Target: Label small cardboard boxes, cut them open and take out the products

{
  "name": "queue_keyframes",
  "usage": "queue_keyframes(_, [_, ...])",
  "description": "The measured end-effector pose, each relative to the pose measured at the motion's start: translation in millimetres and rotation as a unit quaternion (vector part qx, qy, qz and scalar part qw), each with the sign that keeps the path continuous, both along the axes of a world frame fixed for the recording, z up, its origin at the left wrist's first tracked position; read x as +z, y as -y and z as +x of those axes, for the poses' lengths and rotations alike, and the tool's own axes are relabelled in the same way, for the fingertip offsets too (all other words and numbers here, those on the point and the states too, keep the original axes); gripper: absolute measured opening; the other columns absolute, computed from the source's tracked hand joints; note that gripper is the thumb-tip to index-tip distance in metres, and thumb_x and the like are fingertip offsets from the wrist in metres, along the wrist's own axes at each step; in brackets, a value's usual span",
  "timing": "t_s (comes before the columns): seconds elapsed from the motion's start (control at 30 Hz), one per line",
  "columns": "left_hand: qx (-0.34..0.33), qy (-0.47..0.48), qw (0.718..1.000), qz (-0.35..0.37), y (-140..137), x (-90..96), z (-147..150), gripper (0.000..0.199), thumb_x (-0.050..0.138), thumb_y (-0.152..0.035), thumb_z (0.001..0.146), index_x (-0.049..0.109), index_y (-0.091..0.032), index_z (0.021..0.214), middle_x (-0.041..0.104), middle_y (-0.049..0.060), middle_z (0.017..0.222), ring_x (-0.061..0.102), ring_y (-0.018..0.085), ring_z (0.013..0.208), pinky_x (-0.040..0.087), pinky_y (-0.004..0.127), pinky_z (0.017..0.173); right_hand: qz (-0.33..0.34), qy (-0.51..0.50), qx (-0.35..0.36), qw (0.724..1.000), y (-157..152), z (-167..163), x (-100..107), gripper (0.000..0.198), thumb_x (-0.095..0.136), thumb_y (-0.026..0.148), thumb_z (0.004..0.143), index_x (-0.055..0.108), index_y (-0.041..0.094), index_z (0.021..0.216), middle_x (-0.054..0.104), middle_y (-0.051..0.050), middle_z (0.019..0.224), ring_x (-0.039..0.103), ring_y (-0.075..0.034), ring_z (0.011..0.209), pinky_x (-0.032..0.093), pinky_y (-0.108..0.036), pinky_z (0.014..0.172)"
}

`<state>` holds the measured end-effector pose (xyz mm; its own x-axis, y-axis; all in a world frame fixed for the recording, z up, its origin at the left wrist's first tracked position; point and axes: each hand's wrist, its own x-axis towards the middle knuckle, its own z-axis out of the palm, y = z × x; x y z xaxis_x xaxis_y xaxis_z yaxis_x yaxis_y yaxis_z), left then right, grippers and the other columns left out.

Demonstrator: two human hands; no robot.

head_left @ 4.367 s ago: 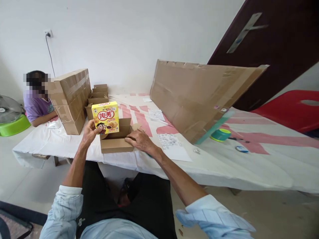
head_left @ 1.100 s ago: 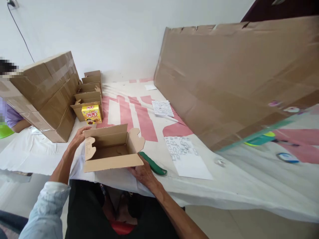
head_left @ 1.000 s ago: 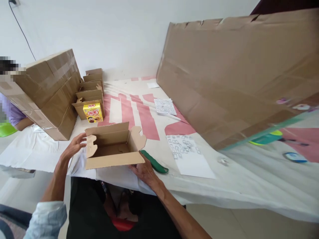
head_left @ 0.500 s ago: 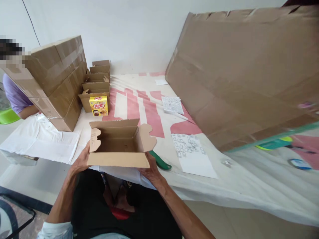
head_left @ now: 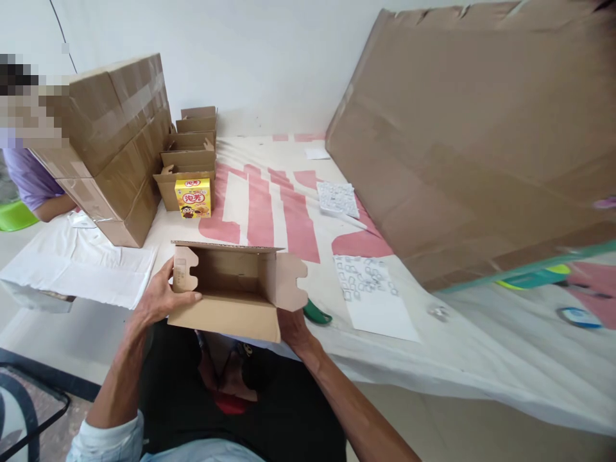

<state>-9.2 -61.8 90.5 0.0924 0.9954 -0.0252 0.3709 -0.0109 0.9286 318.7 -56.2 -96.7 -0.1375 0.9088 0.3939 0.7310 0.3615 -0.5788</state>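
Brown and open-flapped, the oblong cardboard box (head_left: 228, 316) is sitting clamped in my left hand (head_left: 156, 298), my half-hidden right hand (head_left: 294, 331) apparently gripping too.

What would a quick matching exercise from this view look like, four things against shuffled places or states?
1. open carton
2. yellow box
3. big boxes
4. cardboard panel

A. upright, just in front of a row of smaller cartons
B. large and brown, on the right side
C. between the left hand and right hand
D. stacked and taped, left side

Pairs: 1-C, 2-A, 3-D, 4-B
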Motion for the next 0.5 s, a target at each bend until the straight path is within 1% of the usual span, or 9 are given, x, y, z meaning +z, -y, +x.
queue_keyframes(0.1, [0.024,-0.057,0.996,0.064,-1,-1.3,11,0.079,0.096,-0.031,0.069,0.069,-0.024,0.143,0.080,0.006,0.110,0.076,0.033,0.099,0.064,0.040,0.087,0.010,0.018,-0.014,1.000,-2,2,-3,0.030,0.057,0.032,0.094,0.077,0.017,0.111,0.079,-0.023,0.109,0.073,-0.045,0.114,0.060,-0.065,0.099])
queue_keyframes(0.17, [0.027,-0.072,0.993,0.090,-1,-1.9,11,0.083,0.095,-0.035,0.071,0.066,-0.023,0.148,0.080,0.006,0.111,0.075,0.033,0.099,0.063,0.039,0.086,0.020,0.020,-0.022,0.999,-3,1,-4,0.033,0.058,0.032,0.093,0.076,0.015,0.115,0.079,-0.024,0.109,0.072,-0.045,0.115,0.059,-0.065,0.101])
queue_keyframes(0.23, [0.028,-0.060,0.993,0.102,-1,-2.2,7,0.075,0.091,-0.042,0.078,0.068,-0.022,0.147,0.080,0.007,0.112,0.075,0.034,0.098,0.062,0.039,0.084,0.027,0.021,-0.025,0.999,-4,-1,-3,0.031,0.059,0.031,0.094,0.077,0.015,0.114,0.079,-0.024,0.107,0.073,-0.043,0.111,0.060,-0.061,0.100])
queue_keyframes(0.27, [0.033,-0.051,0.992,0.106,-1,-2.4,4,0.065,0.087,-0.047,0.083,0.072,-0.021,0.141,0.080,0.007,0.110,0.074,0.034,0.098,0.062,0.040,0.085,0.024,0.022,-0.022,0.999,-5,-1,-4,0.027,0.061,0.031,0.094,0.078,0.018,0.111,0.080,-0.023,0.104,0.074,-0.042,0.107,0.061,-0.057,0.097])
queue_keyframes(0.3, [0.043,-0.042,0.992,0.110,-1,-2.8,1,0.053,0.082,-0.052,0.088,0.077,-0.020,0.131,0.079,0.007,0.104,0.074,0.034,0.097,0.062,0.041,0.085,0.015,0.023,-0.014,1.000,-5,-2,-4,0.023,0.062,0.032,0.095,0.078,0.021,0.106,0.080,-0.022,0.100,0.075,-0.041,0.102,0.062,-0.053,0.092])
queue_keyframes(0.33, [0.056,-0.036,0.992,0.110,-3,-3.6,-3,0.044,0.076,-0.057,0.093,0.081,-0.019,0.115,0.077,0.007,0.095,0.073,0.034,0.094,0.062,0.041,0.084,0.006,0.024,-0.003,1.000,-4,-1,-4,0.018,0.063,0.032,0.095,0.078,0.023,0.100,0.080,-0.020,0.096,0.075,-0.039,0.096,0.062,-0.050,0.086])
queue_keyframes(0.37, [0.072,-0.030,0.991,0.106,-5,-4.7,-6,0.044,0.069,-0.061,0.097,0.081,-0.019,0.098,0.074,0.007,0.085,0.072,0.034,0.090,0.062,0.042,0.083,0.000,0.024,0.008,1.000,-4,-1,-5,0.015,0.064,0.033,0.096,0.077,0.025,0.094,0.079,-0.019,0.091,0.075,-0.038,0.090,0.062,-0.047,0.079])
queue_keyframes(0.43, [0.107,-0.016,0.990,0.086,-11,-7.9,-12,0.057,0.061,-0.069,0.099,0.073,-0.020,0.073,0.067,0.007,0.071,0.070,0.031,0.080,0.062,0.043,0.080,0.010,0.015,0.023,1.000,-3,1,-8,0.016,0.064,0.036,0.097,0.074,0.027,0.087,0.076,-0.016,0.082,0.074,-0.036,0.080,0.060,-0.045,0.070])
queue_keyframes(0.5, [0.127,0.005,0.990,0.060,-19,-11.9,-15,0.063,0.060,-0.076,0.096,0.069,-0.021,0.066,0.067,0.007,0.069,0.069,0.030,0.077,0.063,0.043,0.079,0.052,0.005,0.023,0.998,-3,2,-10,0.015,0.063,0.037,0.097,0.072,0.027,0.090,0.074,-0.014,0.080,0.071,-0.033,0.075,0.059,-0.044,0.065])
